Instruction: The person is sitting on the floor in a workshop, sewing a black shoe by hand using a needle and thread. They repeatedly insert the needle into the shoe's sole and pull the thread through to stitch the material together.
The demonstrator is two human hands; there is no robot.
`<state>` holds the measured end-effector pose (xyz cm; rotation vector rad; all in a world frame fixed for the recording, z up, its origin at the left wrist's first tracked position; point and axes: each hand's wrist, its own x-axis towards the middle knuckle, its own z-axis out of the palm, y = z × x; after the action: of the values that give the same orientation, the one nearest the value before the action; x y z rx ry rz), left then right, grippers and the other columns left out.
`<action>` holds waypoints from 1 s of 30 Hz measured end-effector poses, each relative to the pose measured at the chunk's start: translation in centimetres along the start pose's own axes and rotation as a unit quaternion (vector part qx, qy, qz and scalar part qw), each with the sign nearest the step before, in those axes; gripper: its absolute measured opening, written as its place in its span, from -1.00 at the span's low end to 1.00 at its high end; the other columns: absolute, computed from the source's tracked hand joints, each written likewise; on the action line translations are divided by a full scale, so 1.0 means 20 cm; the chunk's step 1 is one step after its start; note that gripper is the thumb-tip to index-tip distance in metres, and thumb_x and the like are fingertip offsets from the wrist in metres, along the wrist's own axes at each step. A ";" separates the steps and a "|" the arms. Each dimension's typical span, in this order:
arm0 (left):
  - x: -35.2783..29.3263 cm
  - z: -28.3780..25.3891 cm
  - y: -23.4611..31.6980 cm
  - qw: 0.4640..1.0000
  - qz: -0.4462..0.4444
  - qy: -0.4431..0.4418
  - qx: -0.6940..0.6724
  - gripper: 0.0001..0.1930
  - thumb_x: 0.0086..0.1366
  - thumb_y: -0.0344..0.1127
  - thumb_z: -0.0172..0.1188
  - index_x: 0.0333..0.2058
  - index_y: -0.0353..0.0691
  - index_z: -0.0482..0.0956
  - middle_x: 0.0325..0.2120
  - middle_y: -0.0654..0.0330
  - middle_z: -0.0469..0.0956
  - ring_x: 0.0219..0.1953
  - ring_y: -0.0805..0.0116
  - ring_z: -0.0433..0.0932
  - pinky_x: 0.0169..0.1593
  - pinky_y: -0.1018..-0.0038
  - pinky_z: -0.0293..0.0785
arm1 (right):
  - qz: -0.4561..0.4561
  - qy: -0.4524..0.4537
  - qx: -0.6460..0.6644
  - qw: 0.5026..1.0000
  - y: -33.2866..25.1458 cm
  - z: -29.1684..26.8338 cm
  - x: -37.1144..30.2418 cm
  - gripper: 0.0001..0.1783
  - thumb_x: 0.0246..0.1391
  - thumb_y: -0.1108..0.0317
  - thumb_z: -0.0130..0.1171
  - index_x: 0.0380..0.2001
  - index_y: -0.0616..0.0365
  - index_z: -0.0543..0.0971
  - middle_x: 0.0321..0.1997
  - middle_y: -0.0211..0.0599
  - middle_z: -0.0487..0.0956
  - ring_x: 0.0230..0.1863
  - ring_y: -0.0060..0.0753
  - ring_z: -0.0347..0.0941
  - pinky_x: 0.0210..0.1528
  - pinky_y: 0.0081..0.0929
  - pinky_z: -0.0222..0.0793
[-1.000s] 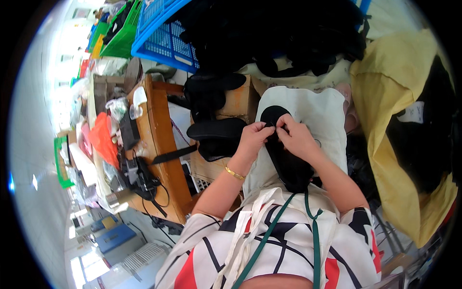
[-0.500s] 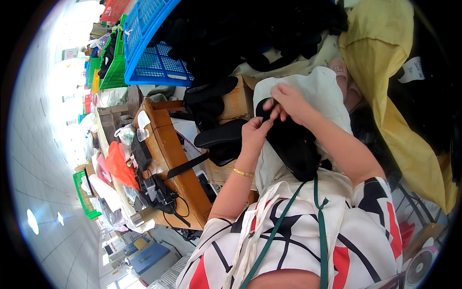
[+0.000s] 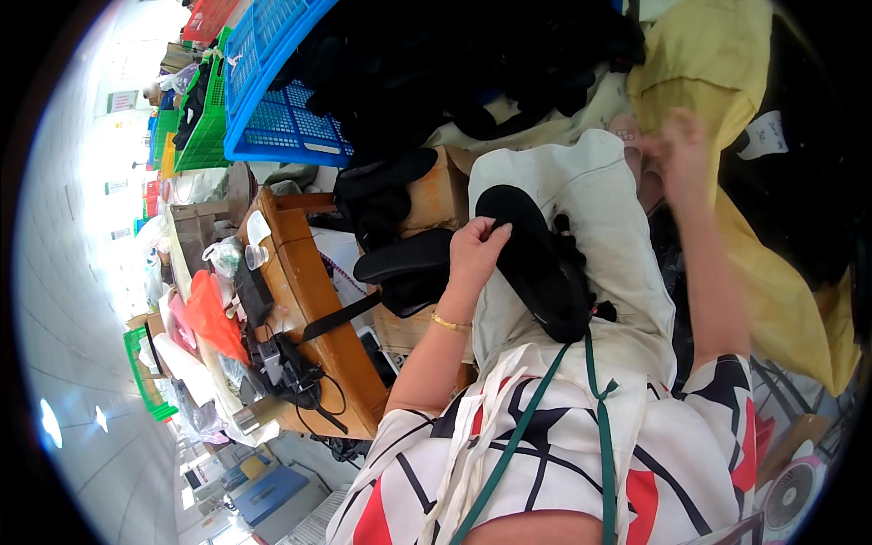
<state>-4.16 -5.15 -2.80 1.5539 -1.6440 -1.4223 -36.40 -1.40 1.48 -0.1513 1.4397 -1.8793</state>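
A black cloth shoe [image 3: 542, 268] lies lengthwise on the off-white apron [image 3: 618, 204] spread over my lap. My left hand [image 3: 476, 252] pinches the shoe's left edge between thumb and fingers, near its far end. Off to the right, well apart from the shoe, my right hand [image 3: 679, 154] is raised and smeared by motion. Whether it holds anything does not show. Left of my left hand, another black shoe [image 3: 409, 259] rests by the wooden table, with more black footwear [image 3: 386, 186] beyond it.
A wooden table [image 3: 313, 300] with a black device [image 3: 289, 363] and its cables stands at my left. Beyond are a blue crate [image 3: 291, 136] and a dark pile of black items [image 3: 454, 64]. Yellow cloth [image 3: 708, 64] hangs at the right; a small fan [image 3: 792, 490] sits lower right.
My right hand has left the shoe and swung out to the right, blurring. My left hand keeps its pinch on the shoe's edge, and more of the shoe shows.
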 end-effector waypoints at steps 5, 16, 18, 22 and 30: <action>-0.06 0.03 0.19 0.929 0.245 0.146 0.237 -0.73 0.10 -0.36 0.33 -0.21 -0.28 0.56 -0.47 0.27 0.43 -0.42 0.36 0.43 -0.30 0.46 0.36 | -0.382 -0.394 -0.444 0.709 0.45 0.08 -0.22 -0.65 0.02 0.54 0.12 -0.07 0.17 0.55 -0.19 -0.13 0.55 -0.12 -0.14 0.50 -0.08 -0.34 0.44; -0.17 0.04 0.19 0.884 0.271 0.059 0.376 -0.59 0.08 -0.31 0.28 -0.06 -0.21 0.47 -0.37 0.14 0.47 -0.30 0.13 0.51 -0.24 0.29 0.46 | -0.108 -0.302 -0.214 0.923 0.48 0.30 -0.30 -0.77 0.23 0.24 0.15 -0.35 0.20 0.57 -0.42 -0.35 0.56 -0.37 -0.36 0.50 -0.25 -0.44 0.45; -0.17 0.06 0.19 0.890 0.240 0.069 0.381 -0.57 0.07 -0.30 0.30 -0.07 -0.20 0.45 -0.36 0.13 0.47 -0.29 0.13 0.52 -0.25 0.29 0.49 | 0.055 -0.287 -0.040 0.956 0.52 0.38 -0.37 -0.74 0.29 0.20 0.11 -0.34 0.19 0.56 -0.42 -0.44 0.55 -0.40 -0.50 0.48 -0.26 -0.48 0.45; -0.11 0.06 0.09 0.869 0.247 0.082 0.421 -0.61 0.06 -0.29 0.30 -0.12 -0.19 0.42 -0.37 0.14 0.46 -0.32 0.14 0.55 -0.33 0.31 0.53 | 0.231 -0.263 0.110 0.930 0.50 0.47 -0.53 -0.73 0.36 0.25 -0.01 -0.41 0.11 0.50 -0.48 -0.51 0.44 -0.48 -0.62 0.34 -0.27 -0.54 0.37; 0.02 -0.06 0.23 0.821 0.414 0.045 0.390 -0.80 0.09 -0.33 0.20 -0.30 -0.13 0.42 -0.49 0.20 0.44 -0.40 0.20 0.56 -0.47 0.34 0.48 | 0.058 -0.342 0.050 0.937 0.27 0.43 -0.74 -0.69 0.39 0.25 -0.09 -0.48 0.08 0.38 -0.49 -0.57 0.32 -0.50 -0.73 0.09 -0.42 -0.72 0.00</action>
<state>-5.23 -6.80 1.58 0.9176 -2.5472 -0.1958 -18.81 0.51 4.83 -0.5949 0.8504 -1.5692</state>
